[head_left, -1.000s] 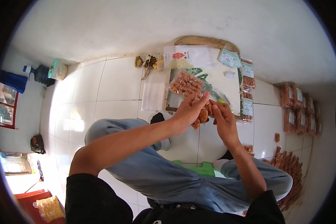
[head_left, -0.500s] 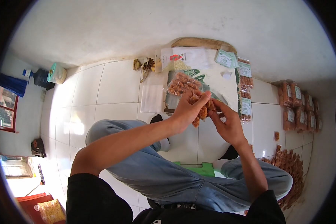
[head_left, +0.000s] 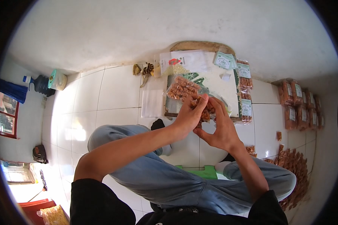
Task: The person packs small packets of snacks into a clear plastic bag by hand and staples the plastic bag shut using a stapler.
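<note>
Between my hands is a cluster of small clear packets of orange-brown snack [head_left: 205, 116]. My left hand [head_left: 187, 115] is closed around them from the left, thumb along the top. My right hand [head_left: 222, 129] curves around their right side, its fingers at the far end and its thumb at the near end. Just beyond my left hand, a clear plastic bag of similar snack packets [head_left: 182, 89] lies on a low board [head_left: 218, 85]; whether it touches my left hand I cannot tell.
Printed plastic bags [head_left: 191, 61] and green-white labels [head_left: 224, 60] lie on the board. Filled labelled bags [head_left: 245, 108] line its right edge. More filled bags [head_left: 302, 93] stand by the right wall. Loose packets [head_left: 292, 168] are heaped beside my right knee. A green stool [head_left: 202, 172] is below me.
My right hand has shifted its hold: the fingers now reach over the far side of the packets and the thumb has moved to their near end. My left hand stays closed on them.
</note>
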A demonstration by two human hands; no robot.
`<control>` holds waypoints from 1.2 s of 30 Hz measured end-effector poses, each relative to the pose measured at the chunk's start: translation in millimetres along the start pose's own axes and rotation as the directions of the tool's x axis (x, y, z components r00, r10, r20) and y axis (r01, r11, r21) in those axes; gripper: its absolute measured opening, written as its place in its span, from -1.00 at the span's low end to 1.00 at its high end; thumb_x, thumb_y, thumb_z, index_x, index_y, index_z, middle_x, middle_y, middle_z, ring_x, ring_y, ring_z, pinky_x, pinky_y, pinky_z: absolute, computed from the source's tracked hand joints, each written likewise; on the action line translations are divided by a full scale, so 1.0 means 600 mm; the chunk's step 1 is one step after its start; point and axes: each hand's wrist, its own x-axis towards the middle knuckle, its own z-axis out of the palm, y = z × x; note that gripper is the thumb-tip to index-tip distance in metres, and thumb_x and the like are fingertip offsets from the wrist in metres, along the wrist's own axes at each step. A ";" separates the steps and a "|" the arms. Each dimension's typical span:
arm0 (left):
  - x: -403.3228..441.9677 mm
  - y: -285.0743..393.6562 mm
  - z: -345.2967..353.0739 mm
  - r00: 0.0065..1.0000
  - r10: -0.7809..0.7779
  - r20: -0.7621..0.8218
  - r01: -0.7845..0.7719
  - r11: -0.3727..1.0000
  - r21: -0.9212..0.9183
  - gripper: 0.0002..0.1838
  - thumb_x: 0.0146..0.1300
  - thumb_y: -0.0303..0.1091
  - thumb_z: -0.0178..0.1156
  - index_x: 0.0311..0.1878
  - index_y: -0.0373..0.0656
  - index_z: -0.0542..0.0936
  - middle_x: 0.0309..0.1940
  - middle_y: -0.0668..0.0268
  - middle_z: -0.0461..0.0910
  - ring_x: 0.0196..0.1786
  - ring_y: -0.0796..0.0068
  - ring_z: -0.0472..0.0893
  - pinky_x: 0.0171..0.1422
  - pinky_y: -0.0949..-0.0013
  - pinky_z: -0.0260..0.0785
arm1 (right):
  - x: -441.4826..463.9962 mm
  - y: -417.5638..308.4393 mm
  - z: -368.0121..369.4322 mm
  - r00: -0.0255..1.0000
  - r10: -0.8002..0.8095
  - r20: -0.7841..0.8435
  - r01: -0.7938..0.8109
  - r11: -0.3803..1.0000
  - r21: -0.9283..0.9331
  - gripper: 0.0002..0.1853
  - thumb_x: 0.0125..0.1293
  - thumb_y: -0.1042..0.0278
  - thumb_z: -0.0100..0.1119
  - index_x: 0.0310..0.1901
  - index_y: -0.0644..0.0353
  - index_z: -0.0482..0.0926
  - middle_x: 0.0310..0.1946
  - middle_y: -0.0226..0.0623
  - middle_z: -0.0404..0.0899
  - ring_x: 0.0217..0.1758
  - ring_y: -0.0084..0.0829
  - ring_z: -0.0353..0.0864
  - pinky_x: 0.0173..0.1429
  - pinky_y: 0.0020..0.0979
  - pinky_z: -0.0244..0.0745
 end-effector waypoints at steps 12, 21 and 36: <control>-0.003 0.023 0.007 0.968 -0.197 0.155 0.226 0.953 -0.201 -0.42 0.45 0.29 -0.20 -0.08 -0.11 0.44 -0.29 0.30 0.57 -0.41 0.55 0.59 -0.48 0.44 0.47 | -0.002 0.031 0.011 0.941 -0.273 -0.202 0.240 0.955 -0.175 -0.20 -0.06 0.25 0.52 0.29 -0.15 0.40 0.31 -0.07 0.28 0.29 0.03 0.42 0.21 -0.10 0.52; -0.007 0.031 0.009 0.986 -0.140 0.093 0.152 0.980 -0.130 -0.52 0.45 0.14 0.00 0.00 -0.14 0.48 -0.24 0.36 0.57 -0.32 0.61 0.60 -0.34 0.45 0.53 | -0.005 0.051 0.003 0.930 -0.323 -0.177 0.295 0.941 -0.169 -0.37 -0.03 0.16 0.54 0.12 -0.08 0.50 0.29 -0.13 0.30 0.22 -0.02 0.50 0.15 -0.12 0.56; -0.006 0.001 0.027 0.998 -0.006 -0.055 -0.001 0.991 -0.133 -0.60 0.41 0.00 0.16 0.02 -0.16 0.49 -0.20 0.38 0.57 -0.19 0.65 0.58 -0.17 0.51 0.49 | -0.007 0.047 0.006 0.934 -0.243 -0.261 0.236 0.970 -0.060 -0.35 -0.07 0.29 0.51 0.14 -0.01 0.48 0.19 0.03 0.37 0.16 0.06 0.50 0.11 -0.13 0.54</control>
